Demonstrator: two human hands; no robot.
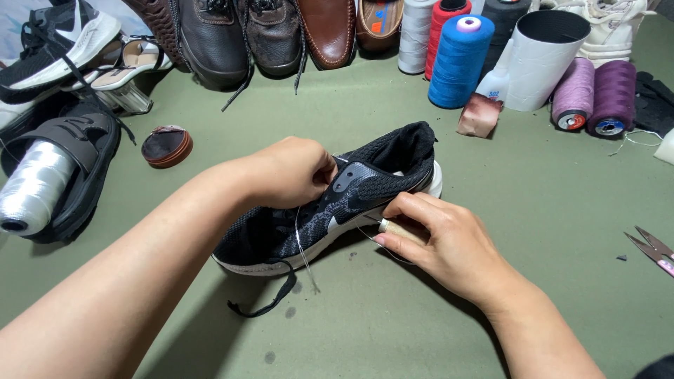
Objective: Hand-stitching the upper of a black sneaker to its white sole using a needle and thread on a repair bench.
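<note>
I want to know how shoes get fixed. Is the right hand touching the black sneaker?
Touching. The head view shows the right hand with fingertips pressed against the black sneaker at its white sole edge.

Both hands (365,210) on black sneaker (330,210)

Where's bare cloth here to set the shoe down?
Bare green cloth lies between the right hand, the thread spools and the snips. Another patch lies between the black shoe, the round tin and the row of leather shoes. The far and left edges are crowded.
</note>
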